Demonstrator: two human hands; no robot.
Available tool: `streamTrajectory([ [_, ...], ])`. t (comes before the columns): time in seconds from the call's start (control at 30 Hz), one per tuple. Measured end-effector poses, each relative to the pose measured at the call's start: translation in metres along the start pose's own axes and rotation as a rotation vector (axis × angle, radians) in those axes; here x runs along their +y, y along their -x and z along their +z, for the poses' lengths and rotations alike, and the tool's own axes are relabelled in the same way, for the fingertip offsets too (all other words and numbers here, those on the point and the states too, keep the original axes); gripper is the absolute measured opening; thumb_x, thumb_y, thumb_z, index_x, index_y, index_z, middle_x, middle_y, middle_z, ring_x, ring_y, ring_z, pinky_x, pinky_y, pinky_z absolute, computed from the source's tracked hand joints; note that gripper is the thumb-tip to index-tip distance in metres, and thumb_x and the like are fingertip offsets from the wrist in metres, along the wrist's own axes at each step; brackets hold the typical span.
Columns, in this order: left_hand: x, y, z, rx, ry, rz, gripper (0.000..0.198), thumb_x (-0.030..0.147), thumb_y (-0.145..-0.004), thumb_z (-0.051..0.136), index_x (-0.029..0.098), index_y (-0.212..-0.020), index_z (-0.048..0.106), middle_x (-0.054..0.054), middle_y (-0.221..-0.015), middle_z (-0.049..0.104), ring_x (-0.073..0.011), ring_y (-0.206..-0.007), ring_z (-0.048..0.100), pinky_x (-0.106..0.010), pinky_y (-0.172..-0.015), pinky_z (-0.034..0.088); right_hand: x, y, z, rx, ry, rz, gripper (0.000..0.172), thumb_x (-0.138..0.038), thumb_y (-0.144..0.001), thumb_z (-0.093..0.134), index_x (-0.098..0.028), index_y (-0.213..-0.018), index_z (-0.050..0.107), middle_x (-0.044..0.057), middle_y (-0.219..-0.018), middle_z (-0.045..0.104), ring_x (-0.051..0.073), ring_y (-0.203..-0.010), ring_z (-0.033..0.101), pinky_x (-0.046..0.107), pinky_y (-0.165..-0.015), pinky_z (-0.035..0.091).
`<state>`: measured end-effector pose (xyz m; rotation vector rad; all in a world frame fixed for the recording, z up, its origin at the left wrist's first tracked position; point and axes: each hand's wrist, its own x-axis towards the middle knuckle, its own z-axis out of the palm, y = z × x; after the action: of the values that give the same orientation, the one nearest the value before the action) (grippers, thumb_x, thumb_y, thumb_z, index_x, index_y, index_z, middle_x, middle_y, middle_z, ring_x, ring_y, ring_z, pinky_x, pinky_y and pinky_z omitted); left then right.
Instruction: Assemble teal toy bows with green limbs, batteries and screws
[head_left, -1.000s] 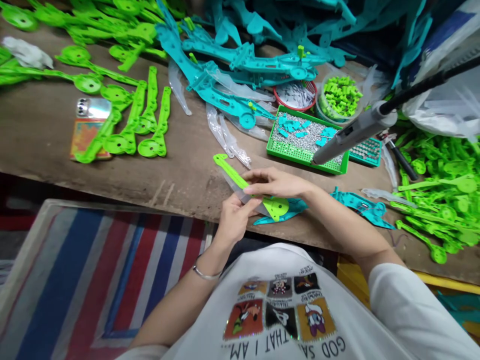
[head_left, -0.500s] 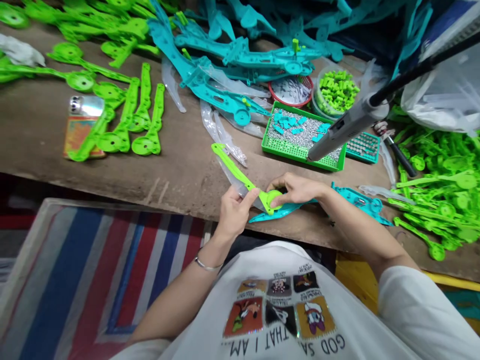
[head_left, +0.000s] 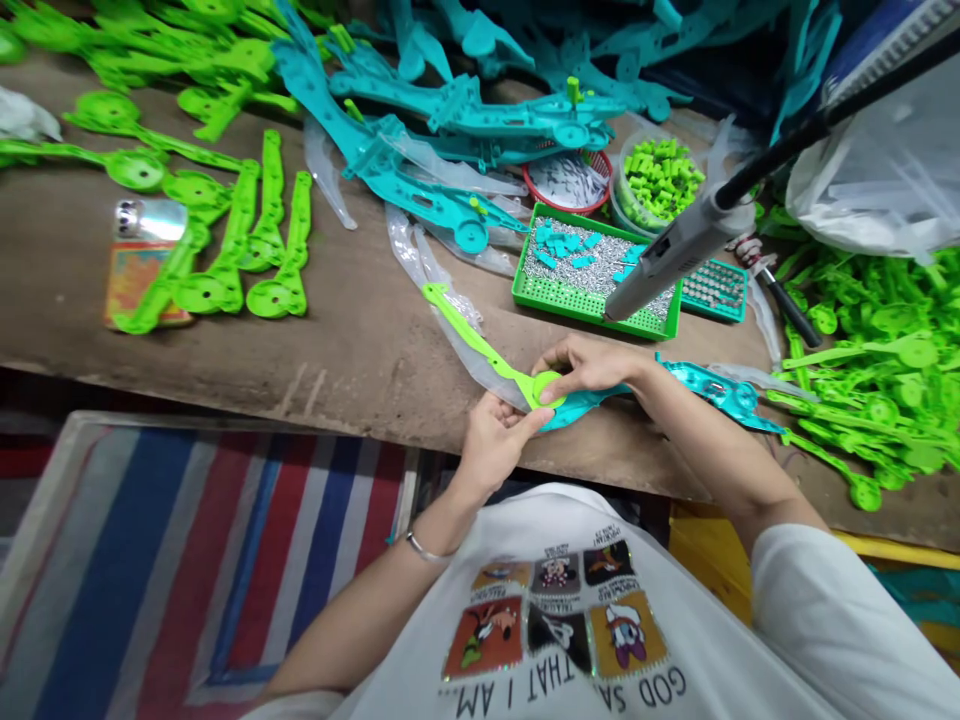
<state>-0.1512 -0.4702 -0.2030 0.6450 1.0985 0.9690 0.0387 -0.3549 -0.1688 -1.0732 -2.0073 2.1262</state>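
My left hand [head_left: 495, 437] pinches the near edge of a long green plastic arm [head_left: 480, 343] close to its round end. My right hand [head_left: 585, 367] grips that round end from the other side, with the thumb on top. A clear plastic strip [head_left: 472, 362] lies along the left edge of the green arm. Underneath, a turquoise plastic part [head_left: 720, 393] stretches right along the table edge, partly hidden by my right hand and forearm.
A grey electric screwdriver [head_left: 667, 250] hangs over a green tray [head_left: 570, 298] of small metal pieces. Green arms [head_left: 281, 250] lie at left, with a green heap [head_left: 892, 390] at right. Turquoise parts [head_left: 450, 200] and a tub of green pieces [head_left: 660, 180] stand behind.
My left hand has slid right along the green arm to its round end, near my right thumb. The clear strip now bows out further from the arm's left side.
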Motion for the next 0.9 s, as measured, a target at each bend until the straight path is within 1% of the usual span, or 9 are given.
streamTrajectory([
  [0.1,0.012,-0.008,-0.010,-0.061,-0.025,-0.059,0.059,0.046,-0.070,0.091,0.016,-0.115,0.066,-0.009,-0.109,0.077,-0.0213,-0.098,0.075,-0.036,-0.091,0.061,0.002,0.002,-0.002,-0.034,0.012,0.015,0.050,-0.048,-0.075,0.084,-0.011,-0.107,0.076,0.005,-0.092,0.076,0.013,-0.075,0.063,0.024,-0.070,0.049],
  [0.17,0.022,-0.016,-0.019,-0.008,-0.012,-0.051,0.054,0.052,-0.075,0.086,0.016,-0.110,0.067,-0.007,-0.103,0.077,-0.0198,-0.091,0.074,-0.036,-0.086,0.062,0.000,0.005,-0.003,-0.047,0.039,0.037,0.051,-0.049,-0.076,0.083,-0.011,-0.109,0.076,0.005,-0.094,0.077,0.014,-0.076,0.064,0.024,-0.070,0.049],
  [0.23,0.029,-0.025,-0.025,0.066,0.019,0.004,0.051,0.051,-0.073,0.088,0.015,-0.102,0.066,-0.004,-0.093,0.075,-0.0173,-0.081,0.072,-0.034,-0.079,0.063,-0.004,0.007,-0.003,-0.037,0.079,0.059,0.052,-0.050,-0.076,0.083,-0.011,-0.110,0.077,0.006,-0.094,0.077,0.015,-0.077,0.065,0.024,-0.070,0.049],
  [0.37,0.029,-0.036,-0.027,0.120,0.065,0.052,0.051,0.046,-0.065,0.093,0.014,-0.091,0.063,0.000,-0.079,0.070,-0.0134,-0.067,0.067,-0.030,-0.068,0.061,-0.007,0.008,-0.002,-0.019,0.132,0.068,0.053,-0.052,-0.077,0.081,-0.011,-0.110,0.077,0.005,-0.092,0.077,0.015,-0.077,0.065,0.025,-0.069,0.048],
  [0.5,0.025,-0.039,-0.024,0.118,0.051,0.047,0.052,0.047,-0.065,0.093,0.014,-0.093,0.064,-0.001,-0.083,0.072,-0.0142,-0.070,0.069,-0.030,-0.070,0.062,-0.004,0.007,-0.003,0.031,0.201,0.059,0.052,-0.050,-0.078,0.081,-0.013,-0.114,0.078,0.004,-0.095,0.078,0.017,-0.080,0.065,0.026,-0.072,0.047],
  [0.63,0.025,-0.041,-0.028,0.106,-0.034,0.018,0.059,0.048,-0.066,0.092,0.016,-0.104,0.060,-0.004,-0.092,0.075,-0.0169,-0.077,0.073,-0.032,-0.072,0.064,-0.003,0.009,-0.002,0.204,0.455,-0.038,0.045,-0.043,-0.077,0.085,-0.018,-0.115,0.081,0.005,-0.102,0.076,0.021,-0.093,0.067,0.028,-0.082,0.047],
  [0.77,0.027,-0.046,-0.031,0.154,-0.125,0.014,0.064,0.048,-0.066,0.092,0.019,-0.109,0.054,-0.004,-0.094,0.076,-0.0166,-0.074,0.074,-0.029,-0.066,0.063,0.001,0.022,0.015,0.389,0.557,-0.070,0.043,-0.044,-0.080,0.084,-0.019,-0.115,0.079,0.007,-0.104,0.074,0.023,-0.097,0.067,0.032,-0.086,0.049],
  [0.83,0.028,-0.047,-0.034,0.160,-0.155,0.005,0.067,0.047,-0.067,0.091,0.020,-0.112,0.051,-0.005,-0.097,0.077,-0.0178,-0.077,0.076,-0.030,-0.066,0.064,0.004,0.032,0.028,0.557,0.566,-0.116,0.031,-0.042,-0.086,0.079,-0.018,-0.106,0.078,0.007,-0.098,0.073,0.022,-0.093,0.066,0.034,-0.085,0.050],
  [0.9,0.031,-0.048,-0.039,0.164,-0.176,-0.002,0.068,0.048,-0.070,0.089,0.020,-0.118,0.049,-0.006,-0.098,0.077,-0.0187,-0.076,0.076,-0.032,-0.068,0.065,0.005,0.043,0.040,0.877,0.542,-0.234,0.017,-0.037,-0.090,0.074,-0.020,-0.089,0.072,0.004,-0.085,0.068,0.019,-0.084,0.063,0.033,-0.080,0.050],
])
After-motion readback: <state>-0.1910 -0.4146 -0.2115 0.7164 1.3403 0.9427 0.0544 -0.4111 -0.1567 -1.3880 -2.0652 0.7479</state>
